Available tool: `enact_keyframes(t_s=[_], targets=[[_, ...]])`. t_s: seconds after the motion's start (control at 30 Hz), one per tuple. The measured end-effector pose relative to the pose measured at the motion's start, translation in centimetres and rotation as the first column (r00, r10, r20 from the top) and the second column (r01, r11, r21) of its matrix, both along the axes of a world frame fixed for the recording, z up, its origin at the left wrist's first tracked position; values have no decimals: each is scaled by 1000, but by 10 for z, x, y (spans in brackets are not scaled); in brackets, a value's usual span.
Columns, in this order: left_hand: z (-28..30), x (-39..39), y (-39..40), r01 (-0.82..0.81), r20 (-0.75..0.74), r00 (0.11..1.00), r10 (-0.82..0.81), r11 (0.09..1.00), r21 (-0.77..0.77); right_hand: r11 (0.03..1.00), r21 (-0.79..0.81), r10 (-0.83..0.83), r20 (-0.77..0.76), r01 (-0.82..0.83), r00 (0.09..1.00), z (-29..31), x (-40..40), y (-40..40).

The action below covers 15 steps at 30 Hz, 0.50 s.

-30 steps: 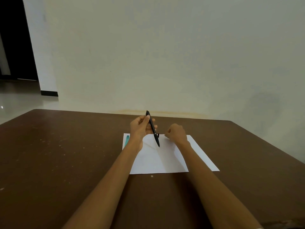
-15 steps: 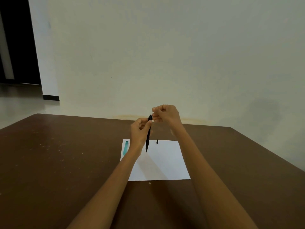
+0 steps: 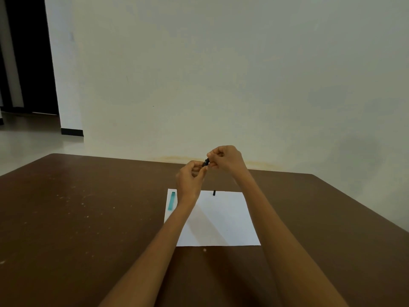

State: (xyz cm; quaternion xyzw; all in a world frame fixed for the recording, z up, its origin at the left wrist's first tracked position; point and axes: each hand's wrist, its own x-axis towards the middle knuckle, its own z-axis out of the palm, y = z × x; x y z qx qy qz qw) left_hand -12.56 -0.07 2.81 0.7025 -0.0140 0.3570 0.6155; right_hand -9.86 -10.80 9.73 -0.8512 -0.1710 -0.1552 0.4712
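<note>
Both hands are raised together above the far end of a white sheet of paper [image 3: 223, 220] on the brown table [image 3: 88, 218]. My left hand [image 3: 190, 182] grips a black pen [image 3: 206, 162], of which only the top end shows between the hands. My right hand [image 3: 225, 159] pinches that top end with curled fingers. The rest of the pen is hidden behind my left hand. A small black pen part [image 3: 214, 193] lies on the paper's far edge.
A teal rectangular piece [image 3: 172, 200] lies on the paper's left edge. A pale wall [image 3: 221, 74] stands just behind the table's far edge. A dark doorway [image 3: 26, 54] opens at the far left.
My right hand rose from the paper to the pen's top and left a small black part lying there. The pen turned end-on, so its lower part went out of sight behind my left hand.
</note>
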Motion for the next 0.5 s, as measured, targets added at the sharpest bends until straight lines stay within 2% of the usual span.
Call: enact_keyframes(t_s=[0.23,0.37,0.43,0.47,0.5], targets=[[-3,0,1,-12,-24,1000,13,1000,9,999,-32,18,-33,-19,999,1,-3,-4],[-3,-1,3,25,-36,999,-28,998,-61,986,130,117,-95,-104,989,-4,-7,-8],[-2,-2,3,38,-39,998,-42,995,-98,974,216,101,-117,-74,988,-10,-5,-9],[-2,-2,4,45,-43,998,-50,992,-115,982,188,52,-121,-29,991,-16,-2,-10],[-2,-2,4,56,-48,997,-63,990,-133,995,92,-21,-112,31,993,-23,1,-12]])
